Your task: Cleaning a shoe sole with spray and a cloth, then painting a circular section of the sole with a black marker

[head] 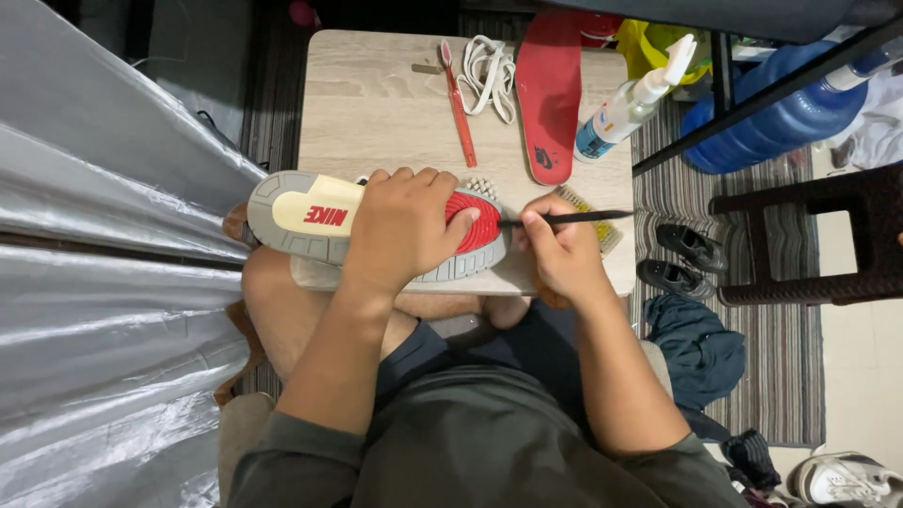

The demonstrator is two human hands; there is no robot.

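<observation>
A sneaker lies sole-up across the near edge of a small wooden table; its sole is grey and cream with a red forefoot patch. My left hand clamps over the middle of the sole, thumb resting on the red patch. My right hand grips a thin black-handled tool like a pen, its tip aimed at the toe end of the sole.
On the table lie a red toothbrush, white laces, a red insole and a white spray bottle. A brush sits under my right hand. Grey sheeting hangs left; black shoes, a dark stool and a blue water jug are right.
</observation>
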